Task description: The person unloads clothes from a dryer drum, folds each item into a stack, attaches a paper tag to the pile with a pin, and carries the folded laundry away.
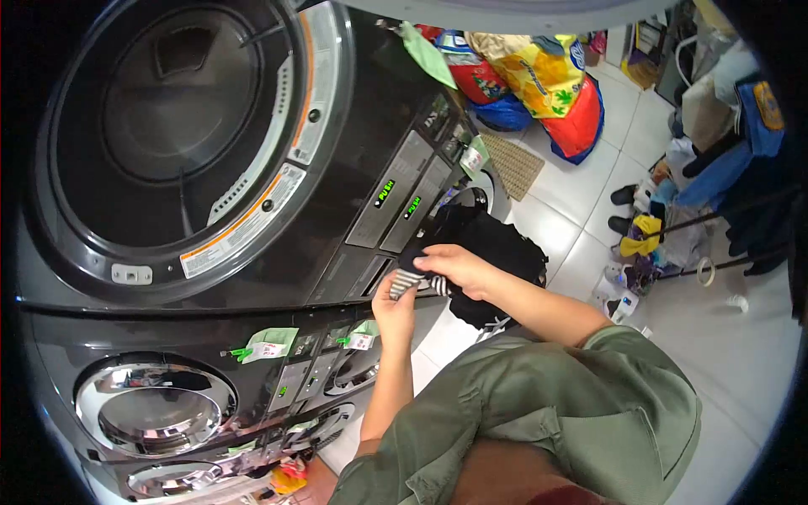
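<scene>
A small striped cloth (pixel 405 284), dark and white, is held between my two hands in front of the dark machines. My left hand (pixel 394 305) pinches its striped end. Closed on the dark part of the same cloth is my right hand (pixel 453 265). Just beyond and below the hands lies a heap of black clothes (pixel 497 252), partly hidden by my right forearm.
Stacked dark machines (pixel 337 252) fill the left side, the upper one with its round drum (pixel 177 93) showing. Colourful bags (pixel 539 80) stand on the white tiled floor (pixel 551 189) by a woven mat (pixel 512 164). Hanging clothes (pixel 715 177) and black shoes (pixel 621 210) are at right.
</scene>
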`<state>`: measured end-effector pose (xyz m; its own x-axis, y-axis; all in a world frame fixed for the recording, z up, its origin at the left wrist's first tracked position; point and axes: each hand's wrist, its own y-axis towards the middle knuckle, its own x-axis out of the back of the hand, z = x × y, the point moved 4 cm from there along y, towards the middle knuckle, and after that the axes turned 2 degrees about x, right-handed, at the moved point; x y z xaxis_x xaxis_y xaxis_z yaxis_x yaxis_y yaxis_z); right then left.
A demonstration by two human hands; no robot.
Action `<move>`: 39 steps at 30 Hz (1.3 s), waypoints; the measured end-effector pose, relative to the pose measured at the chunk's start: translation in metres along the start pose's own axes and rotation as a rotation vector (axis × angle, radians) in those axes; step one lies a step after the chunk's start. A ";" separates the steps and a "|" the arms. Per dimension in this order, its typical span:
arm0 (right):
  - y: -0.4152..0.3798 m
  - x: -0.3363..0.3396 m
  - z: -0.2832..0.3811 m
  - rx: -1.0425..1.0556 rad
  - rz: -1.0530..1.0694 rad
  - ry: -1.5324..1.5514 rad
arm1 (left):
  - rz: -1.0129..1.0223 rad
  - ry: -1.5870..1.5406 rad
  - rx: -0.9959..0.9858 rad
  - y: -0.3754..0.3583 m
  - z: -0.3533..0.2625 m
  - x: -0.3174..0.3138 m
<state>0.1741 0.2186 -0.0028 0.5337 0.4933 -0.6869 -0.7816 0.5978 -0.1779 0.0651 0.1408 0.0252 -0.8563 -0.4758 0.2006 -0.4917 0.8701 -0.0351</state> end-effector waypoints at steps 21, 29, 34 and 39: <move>-0.029 0.081 0.018 0.025 0.056 0.133 | 0.067 0.152 0.365 -0.008 -0.011 -0.024; -0.037 0.099 0.031 0.506 -0.481 -0.720 | -0.184 0.600 -0.224 0.003 -0.003 -0.048; -0.054 0.074 0.041 0.330 -0.220 -0.364 | -0.005 0.157 0.004 -0.010 0.001 -0.111; -0.049 0.084 0.030 0.345 -0.078 0.028 | -0.090 0.218 0.101 -0.005 -0.029 -0.112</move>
<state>0.2663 0.2495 -0.0306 0.5749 0.4231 -0.7003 -0.5814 0.8135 0.0142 0.1683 0.1938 0.0310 -0.7596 -0.5026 0.4129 -0.5871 0.8029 -0.1028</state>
